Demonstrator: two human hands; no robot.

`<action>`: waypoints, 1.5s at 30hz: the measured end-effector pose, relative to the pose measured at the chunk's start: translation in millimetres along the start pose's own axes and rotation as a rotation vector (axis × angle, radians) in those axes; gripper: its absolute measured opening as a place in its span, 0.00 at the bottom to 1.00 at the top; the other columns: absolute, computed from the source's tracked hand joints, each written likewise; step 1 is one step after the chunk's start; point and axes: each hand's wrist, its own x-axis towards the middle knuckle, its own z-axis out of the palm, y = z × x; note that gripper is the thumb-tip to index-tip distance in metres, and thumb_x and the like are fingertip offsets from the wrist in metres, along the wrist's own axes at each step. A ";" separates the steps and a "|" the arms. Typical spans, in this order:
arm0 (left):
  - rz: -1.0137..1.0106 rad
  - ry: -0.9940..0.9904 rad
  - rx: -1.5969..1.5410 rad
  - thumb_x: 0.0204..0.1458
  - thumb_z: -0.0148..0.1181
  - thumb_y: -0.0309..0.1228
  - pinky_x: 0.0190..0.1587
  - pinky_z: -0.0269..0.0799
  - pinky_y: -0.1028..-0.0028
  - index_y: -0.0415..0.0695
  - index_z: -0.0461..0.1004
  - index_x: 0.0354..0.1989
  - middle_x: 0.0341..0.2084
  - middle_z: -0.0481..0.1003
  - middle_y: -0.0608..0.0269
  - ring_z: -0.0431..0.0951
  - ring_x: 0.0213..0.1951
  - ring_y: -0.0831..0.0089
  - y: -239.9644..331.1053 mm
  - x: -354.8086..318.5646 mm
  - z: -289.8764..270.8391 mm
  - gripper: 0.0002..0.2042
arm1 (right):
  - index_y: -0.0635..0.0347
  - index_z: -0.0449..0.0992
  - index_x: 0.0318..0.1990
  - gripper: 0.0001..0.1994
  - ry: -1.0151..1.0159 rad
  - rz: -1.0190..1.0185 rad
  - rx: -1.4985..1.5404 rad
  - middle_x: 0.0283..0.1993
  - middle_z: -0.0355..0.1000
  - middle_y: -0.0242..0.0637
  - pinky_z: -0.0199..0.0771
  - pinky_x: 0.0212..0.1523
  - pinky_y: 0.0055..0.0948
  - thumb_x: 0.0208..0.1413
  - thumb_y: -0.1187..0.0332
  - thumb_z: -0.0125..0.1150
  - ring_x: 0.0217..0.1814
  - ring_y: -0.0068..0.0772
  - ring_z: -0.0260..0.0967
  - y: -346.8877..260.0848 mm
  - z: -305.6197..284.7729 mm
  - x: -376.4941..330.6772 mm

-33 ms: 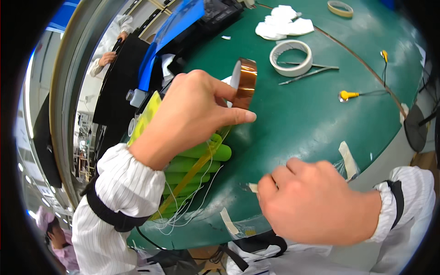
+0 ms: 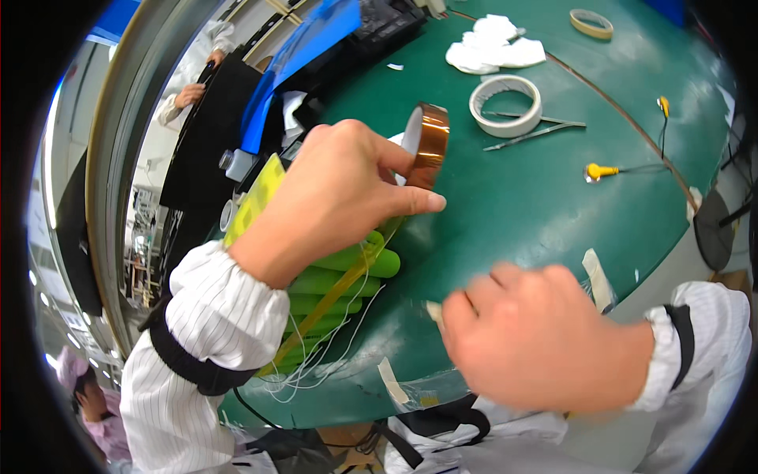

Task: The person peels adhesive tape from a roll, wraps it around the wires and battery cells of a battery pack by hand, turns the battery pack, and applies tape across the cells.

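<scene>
Left hand (image 2: 332,197) pinches the amber tape roll (image 2: 430,142) mid-frame, strip already pulled across the green cylinder bundle (image 2: 339,280); right hand (image 2: 537,340) is blurred, fingers curled at the strip's end (image 2: 433,310), not stuck down yet.

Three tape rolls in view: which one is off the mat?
The amber roll, held upright in the left hand. The white roll and the far tan roll lie flat.

On the green mat (image 2: 553,197) a white tape roll (image 2: 505,104) lies just beside a pair of tweezers (image 2: 537,130), with crumpled white cloths (image 2: 493,49) and a beige tape ring (image 2: 591,23) farther back. A yellow-handled probe (image 2: 598,171) rests to the right, its wire trailing off, and a blue panel (image 2: 296,59) leans at the left.
</scene>
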 end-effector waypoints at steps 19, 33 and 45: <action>0.049 -0.019 0.037 0.38 0.76 0.35 0.29 0.70 0.67 0.37 0.82 0.28 0.17 0.75 0.52 0.75 0.22 0.61 -4.1 1.9 -4.7 0.14 | 0.62 0.66 0.21 0.06 0.142 -0.275 -0.058 0.16 0.68 0.39 0.68 0.14 0.33 0.41 0.74 0.58 0.16 0.35 0.70 39.6 43.5 50.6; 0.097 0.024 0.048 0.37 0.77 0.34 0.32 0.74 0.62 0.34 0.80 0.23 0.18 0.76 0.46 0.79 0.26 0.51 -10.8 1.1 -0.3 0.15 | 0.64 0.67 0.22 0.05 0.111 -0.254 -0.047 0.16 0.68 0.42 0.70 0.17 0.35 0.41 0.76 0.58 0.17 0.39 0.71 40.6 43.9 52.0; 0.114 0.023 0.048 0.38 0.76 0.33 0.33 0.75 0.64 0.35 0.82 0.26 0.18 0.76 0.46 0.79 0.24 0.53 -11.7 0.3 1.0 0.14 | 0.64 0.68 0.22 0.05 0.121 -0.244 -0.094 0.16 0.69 0.42 0.71 0.17 0.34 0.41 0.76 0.58 0.16 0.38 0.71 39.7 45.1 53.2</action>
